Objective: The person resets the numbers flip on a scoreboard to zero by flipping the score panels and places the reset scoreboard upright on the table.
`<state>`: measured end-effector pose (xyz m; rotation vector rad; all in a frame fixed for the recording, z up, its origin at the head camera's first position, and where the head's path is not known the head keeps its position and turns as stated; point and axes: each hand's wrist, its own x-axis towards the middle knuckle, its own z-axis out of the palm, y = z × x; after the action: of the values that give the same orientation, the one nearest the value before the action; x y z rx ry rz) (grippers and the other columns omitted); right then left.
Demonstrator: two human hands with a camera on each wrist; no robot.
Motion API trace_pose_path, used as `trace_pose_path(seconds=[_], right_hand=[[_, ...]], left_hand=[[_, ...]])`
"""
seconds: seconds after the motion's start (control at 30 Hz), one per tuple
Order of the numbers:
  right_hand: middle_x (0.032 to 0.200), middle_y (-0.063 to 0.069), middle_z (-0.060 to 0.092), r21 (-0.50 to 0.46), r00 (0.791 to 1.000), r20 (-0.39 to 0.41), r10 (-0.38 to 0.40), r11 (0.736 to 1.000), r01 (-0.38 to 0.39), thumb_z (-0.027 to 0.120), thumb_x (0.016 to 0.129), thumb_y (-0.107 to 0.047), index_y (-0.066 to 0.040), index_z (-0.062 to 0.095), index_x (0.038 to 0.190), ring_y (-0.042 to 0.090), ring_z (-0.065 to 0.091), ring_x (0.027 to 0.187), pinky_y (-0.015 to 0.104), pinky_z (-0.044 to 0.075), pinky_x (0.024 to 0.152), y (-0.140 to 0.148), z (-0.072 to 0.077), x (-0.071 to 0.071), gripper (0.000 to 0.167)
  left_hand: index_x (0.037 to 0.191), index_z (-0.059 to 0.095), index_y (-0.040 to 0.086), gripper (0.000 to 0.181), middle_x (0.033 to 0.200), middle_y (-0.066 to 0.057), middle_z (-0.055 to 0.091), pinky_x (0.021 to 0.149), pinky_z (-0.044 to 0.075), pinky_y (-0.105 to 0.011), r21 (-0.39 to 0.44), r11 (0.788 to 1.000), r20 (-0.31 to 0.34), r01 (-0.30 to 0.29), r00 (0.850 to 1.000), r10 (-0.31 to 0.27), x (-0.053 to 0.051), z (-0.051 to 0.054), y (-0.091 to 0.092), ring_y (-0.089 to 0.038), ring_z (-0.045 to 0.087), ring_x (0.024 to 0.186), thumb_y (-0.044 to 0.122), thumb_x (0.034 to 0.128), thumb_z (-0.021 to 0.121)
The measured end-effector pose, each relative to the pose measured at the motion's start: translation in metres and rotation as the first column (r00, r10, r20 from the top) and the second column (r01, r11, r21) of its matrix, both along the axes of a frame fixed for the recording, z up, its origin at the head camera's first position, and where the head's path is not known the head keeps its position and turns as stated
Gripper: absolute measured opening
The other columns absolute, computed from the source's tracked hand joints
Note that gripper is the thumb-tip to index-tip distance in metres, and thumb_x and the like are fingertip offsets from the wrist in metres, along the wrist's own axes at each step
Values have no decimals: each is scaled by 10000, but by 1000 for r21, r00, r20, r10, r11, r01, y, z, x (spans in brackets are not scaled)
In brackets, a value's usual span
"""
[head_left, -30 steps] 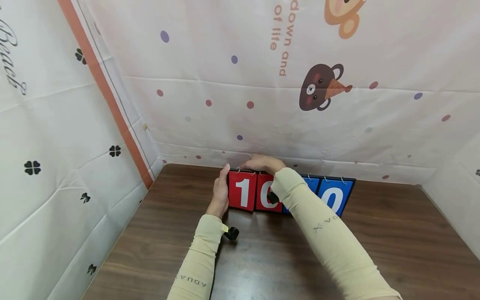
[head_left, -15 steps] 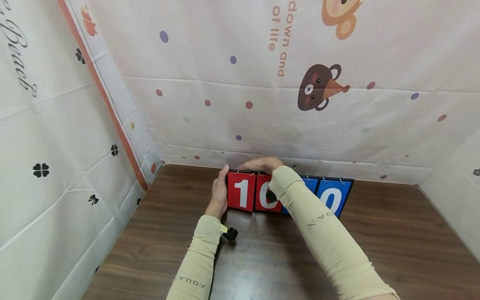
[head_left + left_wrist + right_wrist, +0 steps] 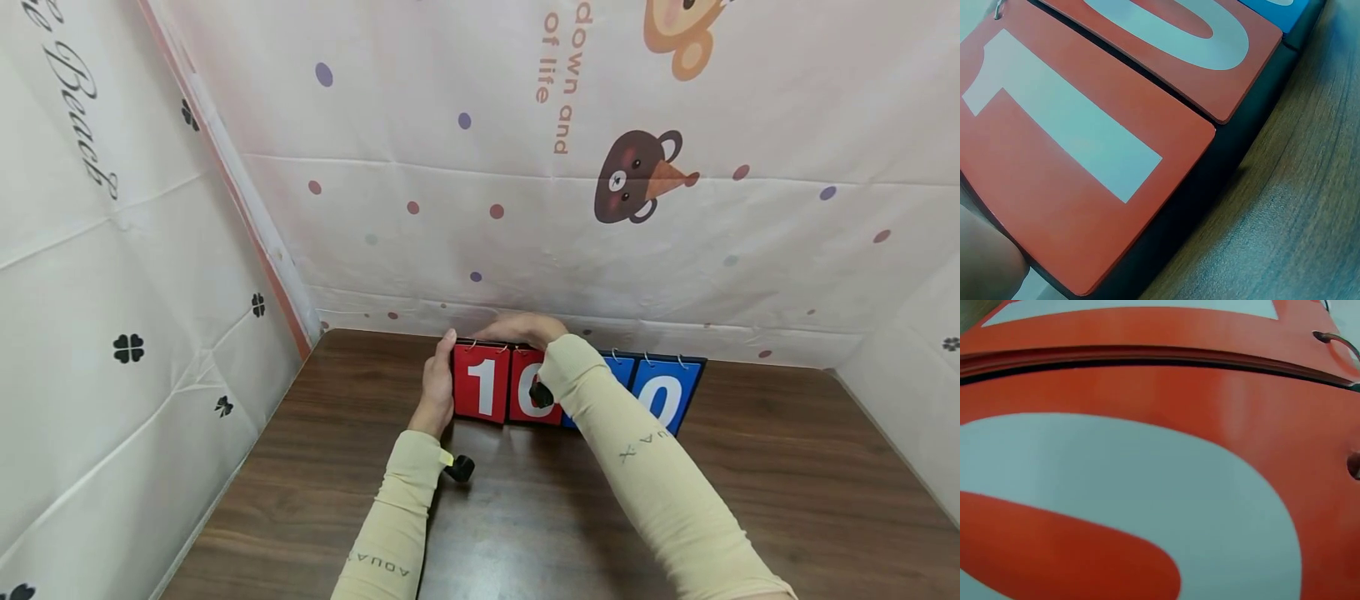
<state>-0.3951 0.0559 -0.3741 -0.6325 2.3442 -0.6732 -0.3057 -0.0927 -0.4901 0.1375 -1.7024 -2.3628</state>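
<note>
A tabletop flip scoreboard [image 3: 481, 385] stands near the back of the table, with red number cards on its left and blue ones on its right. The leftmost card shows 1, and a red card with a 0 [image 3: 1116, 450] hangs beside it. My left hand [image 3: 435, 387] holds the board's left edge; in the left wrist view a digit [image 3: 988, 256] lies against that edge. Across the front reaches my right arm, its hand [image 3: 525, 328] bent over the top edge above the red cards. Those right fingers go behind the board, so their grip is hidden.
Metal rings [image 3: 648, 358] along the top carry the cards. The rightmost blue card [image 3: 666, 396] shows 0; its neighbour is mostly covered by the right sleeve [image 3: 637, 450]. A printed cloth [image 3: 420, 250] hangs close behind the brown wooden table [image 3: 525, 517].
Both hands keep their places on the scoreboard, and the shown numbers stay the same. The left side cloth has shifted slightly to the right.
</note>
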Motion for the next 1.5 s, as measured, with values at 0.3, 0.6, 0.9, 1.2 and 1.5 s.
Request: trace_pose_path(seconds=[0.3, 0.6, 0.9, 1.2, 1.5], right_hand=[[1498, 138, 576, -157, 996, -78, -47, 987, 35, 657, 1032, -392, -40, 647, 1430, 300, 513, 1383, 454, 421, 1133, 2, -3, 0, 532], [1275, 166, 680, -331, 956, -197, -219, 932, 146, 767, 968, -155, 27, 686, 1307, 298, 613, 1156, 433, 502, 1015, 3, -5, 12, 393], [1444, 175, 593, -409, 831, -478, -284, 909, 75, 708, 998, -74, -41, 586, 1477, 327, 580, 1255, 470, 503, 1051, 0, -4, 24, 496], [1550, 122, 489, -565, 754, -519, -402, 824, 50, 732, 990, -55, -97, 512, 1552, 304, 578, 1193, 455, 567, 956, 4, -1, 34, 605], [1569, 159, 430, -665, 702, -537, -467, 747, -11, 706, 994, -27, -123, 346, 1657, 313, 580, 1132, 434, 585, 909, 1, 17, 53, 760]], left_hand=[[1175, 763, 82, 610, 964, -41, 720, 790, 526, -325, -10, 1000, 25, -7, 1000, 8, 2, -1, -1, -167, 656, 880, 626, 1018, 538], [1063, 763, 88, 591, 952, -46, 723, 781, 538, -337, -7, 1000, 24, -7, 1000, 7, 4, -3, -2, -178, 665, 860, 635, 1010, 546], [1187, 734, 80, 608, 1015, -26, 723, 812, 541, -326, -16, 1000, 2, 21, 1000, -21, 5, -5, -4, -157, 673, 899, 630, 1022, 535], [1246, 711, 69, 630, 1059, -35, 713, 843, 541, -334, -13, 1000, -2, 20, 1000, -20, 4, -4, -2, -167, 670, 936, 630, 1017, 538], [1239, 711, 77, 602, 1043, -39, 708, 821, 548, -326, -32, 999, -27, 26, 999, -27, 4, -5, -4, -166, 680, 916, 611, 1026, 531]])
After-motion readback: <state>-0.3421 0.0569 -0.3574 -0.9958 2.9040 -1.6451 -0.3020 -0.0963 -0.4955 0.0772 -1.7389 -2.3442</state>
